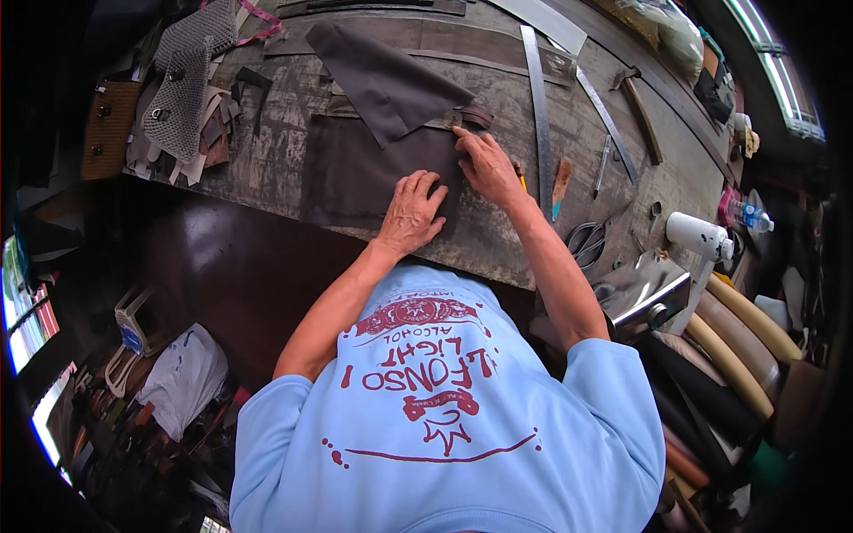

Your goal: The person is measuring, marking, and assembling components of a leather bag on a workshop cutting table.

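Observation:
A dark brown sheet [345,173], looking like leather or cloth, lies at the near edge of the workbench. My left hand [413,213] rests on its right part, fingers bent and apart. At the sheet's far right corner my right hand [489,167] presses down with the index fingertip, its thumb apart. Beyond, a second brown piece [378,75] with a pointed shape overlaps the sheet's far edge. A small folded brown strip [477,116] sits just past my right fingertips.
Right of my hands lie a steel ruler [538,107], a hammer [643,120], a pen [602,166], a wooden-handled tool [561,182] and scissors [585,244]. A white bottle [699,236] lies farther right. Mesh pieces [178,111] and scraps [211,133] cover the bench's left end.

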A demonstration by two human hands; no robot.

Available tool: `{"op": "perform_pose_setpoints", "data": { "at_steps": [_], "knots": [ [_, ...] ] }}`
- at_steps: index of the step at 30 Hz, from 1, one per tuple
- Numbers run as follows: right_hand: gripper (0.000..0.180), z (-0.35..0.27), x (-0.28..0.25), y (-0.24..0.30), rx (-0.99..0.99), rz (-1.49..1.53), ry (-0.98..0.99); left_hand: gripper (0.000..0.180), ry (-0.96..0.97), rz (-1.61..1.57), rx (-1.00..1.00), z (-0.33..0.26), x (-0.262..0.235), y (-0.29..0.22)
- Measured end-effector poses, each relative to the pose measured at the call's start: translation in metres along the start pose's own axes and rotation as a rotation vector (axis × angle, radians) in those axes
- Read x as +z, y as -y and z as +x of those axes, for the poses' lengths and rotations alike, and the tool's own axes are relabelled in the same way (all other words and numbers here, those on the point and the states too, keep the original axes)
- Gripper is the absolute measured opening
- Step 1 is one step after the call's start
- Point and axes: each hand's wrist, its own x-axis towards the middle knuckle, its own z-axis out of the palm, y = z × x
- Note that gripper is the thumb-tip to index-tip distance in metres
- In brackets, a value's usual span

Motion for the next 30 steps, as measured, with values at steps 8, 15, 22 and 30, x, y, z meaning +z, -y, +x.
{"op": "perform_pose_setpoints", "data": {
  "at_steps": [8,15,22,30],
  "knots": [
    [0.026,-0.014,0.007,-0.004,-0.152,-0.106,-0.072,0.057,-0.018,-0.013,0.0,-0.002,0.003,-0.001],
    [0.034,-0.018,-0.005,0.004,-0.055,0.016,-0.095,0.057,0.013,-0.028,-0.016,-0.002,0.002,0.0],
    [0.034,-0.017,-0.002,0.005,-0.055,-0.103,-0.031,0.057,0.004,-0.037,0.0,0.0,-0.002,-0.001],
    [0.033,-0.017,-0.001,0.013,-0.069,-0.183,-0.049,0.052,-0.035,-0.054,-0.011,0.004,-0.005,-0.001]
  ]
}}
